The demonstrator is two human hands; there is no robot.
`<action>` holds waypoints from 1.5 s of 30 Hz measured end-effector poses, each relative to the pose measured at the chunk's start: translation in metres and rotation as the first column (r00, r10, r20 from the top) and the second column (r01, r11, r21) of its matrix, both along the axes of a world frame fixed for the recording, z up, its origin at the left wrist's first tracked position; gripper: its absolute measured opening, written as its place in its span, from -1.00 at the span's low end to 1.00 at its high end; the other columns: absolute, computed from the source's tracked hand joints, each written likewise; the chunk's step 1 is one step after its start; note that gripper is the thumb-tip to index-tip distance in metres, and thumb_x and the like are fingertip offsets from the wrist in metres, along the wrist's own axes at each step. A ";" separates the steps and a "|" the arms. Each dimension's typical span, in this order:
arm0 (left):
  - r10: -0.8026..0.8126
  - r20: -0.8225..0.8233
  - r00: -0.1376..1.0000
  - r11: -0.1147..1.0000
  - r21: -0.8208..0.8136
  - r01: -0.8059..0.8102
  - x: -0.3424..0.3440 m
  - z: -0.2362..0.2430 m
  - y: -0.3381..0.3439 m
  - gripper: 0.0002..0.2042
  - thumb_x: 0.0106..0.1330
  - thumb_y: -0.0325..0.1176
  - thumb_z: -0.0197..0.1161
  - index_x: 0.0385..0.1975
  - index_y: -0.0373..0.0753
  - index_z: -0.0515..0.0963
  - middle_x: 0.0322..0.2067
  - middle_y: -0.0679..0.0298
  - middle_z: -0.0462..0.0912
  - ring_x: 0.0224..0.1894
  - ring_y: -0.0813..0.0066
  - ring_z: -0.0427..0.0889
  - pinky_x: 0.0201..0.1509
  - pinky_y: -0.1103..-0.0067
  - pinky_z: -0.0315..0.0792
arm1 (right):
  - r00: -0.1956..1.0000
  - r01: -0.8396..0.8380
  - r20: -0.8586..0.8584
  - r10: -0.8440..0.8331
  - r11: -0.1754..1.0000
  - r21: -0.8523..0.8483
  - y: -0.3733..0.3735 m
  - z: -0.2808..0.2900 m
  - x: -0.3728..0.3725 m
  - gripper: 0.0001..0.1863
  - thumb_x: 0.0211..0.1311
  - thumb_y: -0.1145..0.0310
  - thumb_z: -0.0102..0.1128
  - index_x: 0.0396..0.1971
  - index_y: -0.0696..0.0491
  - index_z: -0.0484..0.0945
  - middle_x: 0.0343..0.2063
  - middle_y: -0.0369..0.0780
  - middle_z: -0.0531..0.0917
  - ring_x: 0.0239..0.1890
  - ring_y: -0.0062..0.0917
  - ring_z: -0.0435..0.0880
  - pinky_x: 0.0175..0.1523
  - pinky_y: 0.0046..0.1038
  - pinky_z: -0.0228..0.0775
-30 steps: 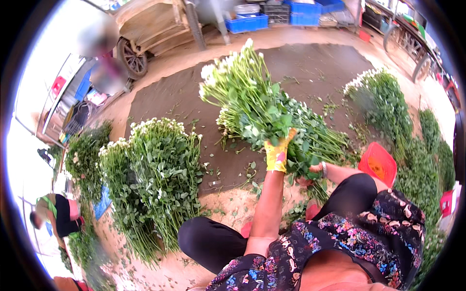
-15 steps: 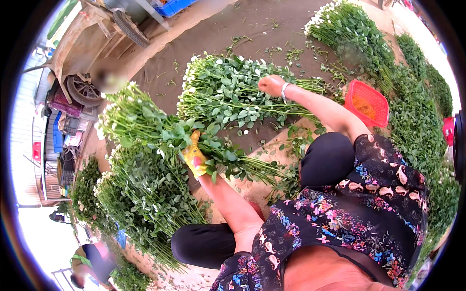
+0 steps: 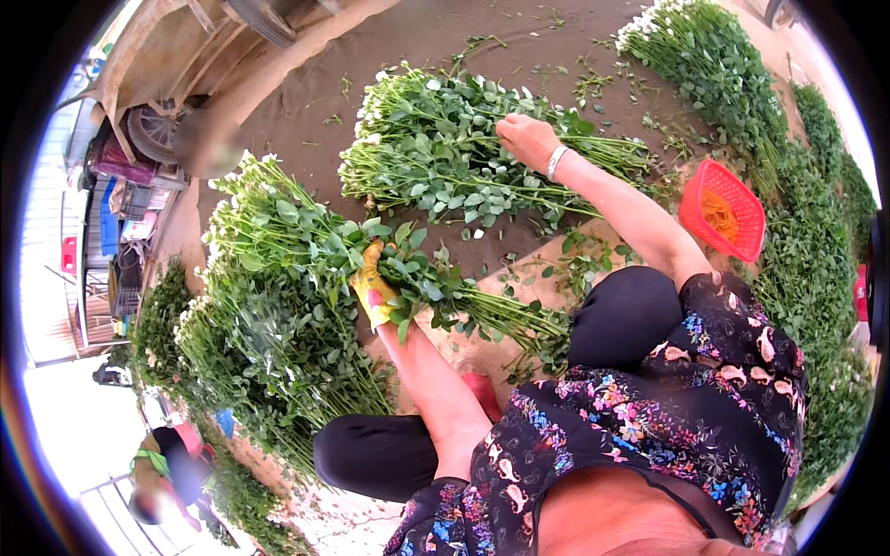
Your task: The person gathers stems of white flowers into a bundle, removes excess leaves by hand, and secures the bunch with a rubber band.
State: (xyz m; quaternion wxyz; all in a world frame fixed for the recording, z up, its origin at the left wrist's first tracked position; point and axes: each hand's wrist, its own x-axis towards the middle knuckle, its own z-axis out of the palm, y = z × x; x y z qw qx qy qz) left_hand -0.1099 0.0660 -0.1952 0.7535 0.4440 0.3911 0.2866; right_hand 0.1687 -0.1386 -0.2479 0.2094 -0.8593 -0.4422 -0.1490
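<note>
My left hand (image 3: 373, 289), in a yellow glove, is closed round a bunch of white-flowered stems (image 3: 278, 227). The flower heads point to the far left and the cut ends (image 3: 524, 315) toward my knee. My right hand (image 3: 528, 142), bare with a silvery bracelet at the wrist, is over a pile of the same leafy flowers (image 3: 445, 157) lying on the dark ground sheet. Its fingers are curled together at the leaves; whatever they hold is hidden. Below the held bunch, another heap of flowers (image 3: 287, 343) lies at my left.
A red plastic basket (image 3: 691, 208) with yellowish bands inside stands at right. More flower heaps (image 3: 723, 83) line the right side. Leaf scraps litter the brown sheet (image 3: 519, 46). A wooden cart with a wheel (image 3: 153, 132) stands far left; another person (image 3: 171, 468) is at lower left.
My right hand has moved slightly over the pile, its fingers still curled. The left hand keeps its hold on the bunch. The whole view has shifted a little.
</note>
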 end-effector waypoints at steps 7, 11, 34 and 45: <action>-0.108 -0.021 0.994 0.931 0.348 0.108 0.002 -0.039 0.019 -0.70 0.11 -0.26 0.25 -0.28 -0.37 0.50 -0.47 0.22 0.59 -0.49 0.39 0.58 -0.42 0.50 0.51 | 0.993 0.113 -0.004 -0.114 0.983 0.147 -0.028 0.059 -0.005 -0.91 0.14 0.32 0.10 -0.41 -0.05 0.39 -0.42 -0.24 0.53 -0.40 -0.26 0.60 -0.36 -0.27 0.46; -0.035 0.039 0.999 0.998 -0.053 0.037 0.003 -0.027 0.017 -0.75 0.12 -0.31 0.22 -0.32 -0.39 0.55 -0.45 0.18 0.62 -0.46 0.40 0.60 -0.38 0.52 0.51 | 0.991 0.119 -0.071 -0.110 0.983 0.142 -0.034 0.082 -0.007 -0.93 0.14 0.34 0.11 -0.42 -0.01 0.44 -0.43 -0.24 0.54 -0.38 -0.28 0.60 -0.34 -0.29 0.46; -0.009 0.036 0.999 1.000 0.001 0.009 -0.005 -0.010 0.016 -0.76 0.15 -0.29 0.21 -0.35 -0.37 0.52 -0.47 0.18 0.59 -0.48 0.36 0.59 -0.42 0.50 0.51 | 0.987 0.111 0.100 -0.126 0.983 0.143 -0.062 0.155 -0.046 -0.87 0.18 0.28 0.11 -0.28 -0.13 0.55 -0.41 -0.27 0.66 -0.40 -0.32 0.65 -0.34 -0.36 0.51; -0.097 -0.022 0.995 0.950 0.296 0.099 0.002 -0.050 0.037 -0.73 0.16 -0.27 0.19 -0.29 -0.37 0.53 -0.42 0.17 0.59 -0.46 0.36 0.59 -0.39 0.52 0.51 | 0.999 0.047 0.002 -0.047 0.999 -0.018 -0.063 0.142 -0.027 -0.80 0.19 0.30 0.05 -0.19 -0.15 0.56 -0.38 -0.20 0.66 -0.32 -0.25 0.64 -0.21 -0.26 0.48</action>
